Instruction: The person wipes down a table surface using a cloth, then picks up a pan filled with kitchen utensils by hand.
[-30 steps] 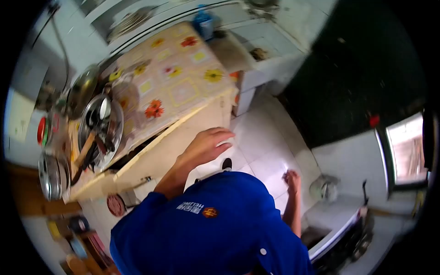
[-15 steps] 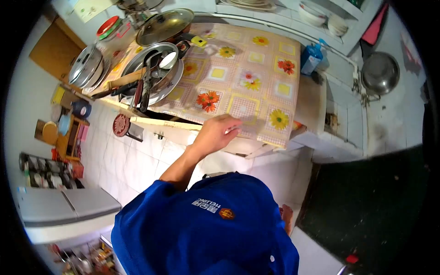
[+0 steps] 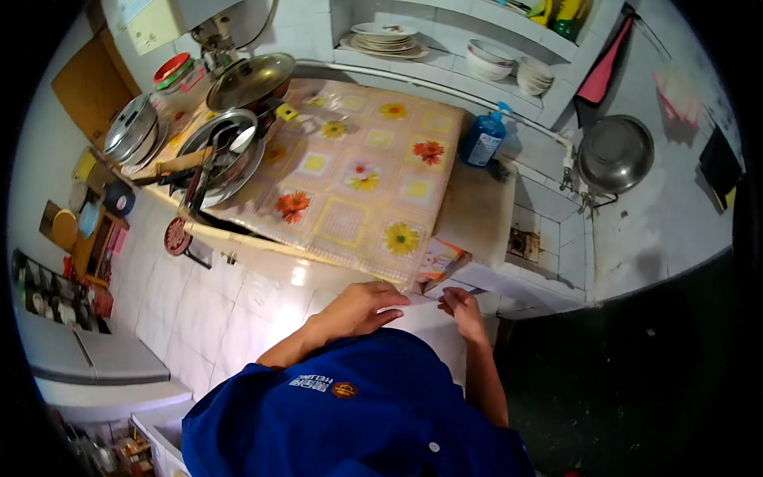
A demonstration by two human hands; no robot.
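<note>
My left hand (image 3: 369, 308) is held in front of my body, its fingers stretched and the thumb apart, with nothing between them. It is just below the front edge of the flowered tablecloth (image 3: 338, 219); contact with the cloth does not show. To its right is my right hand (image 3: 463, 312), fingers curled together, with no object visible in them. The two hands are apart. Beyond them, the cloth covers a counter, and an orange and white printed item (image 3: 439, 260) sticks out under its right corner.
A metal pan with utensils (image 3: 226, 151), a glass lid (image 3: 250, 82) and a lidded pot (image 3: 133, 131) stand on the counter's left side. A blue pump bottle (image 3: 483, 139) is at the right. A metal basin (image 3: 616, 153) hangs on the wall. Plates (image 3: 385, 40) fill a shelf.
My left hand has moved down from the cloth's front edge toward my body. My right hand has come up beside it. The view has shifted to the right.
</note>
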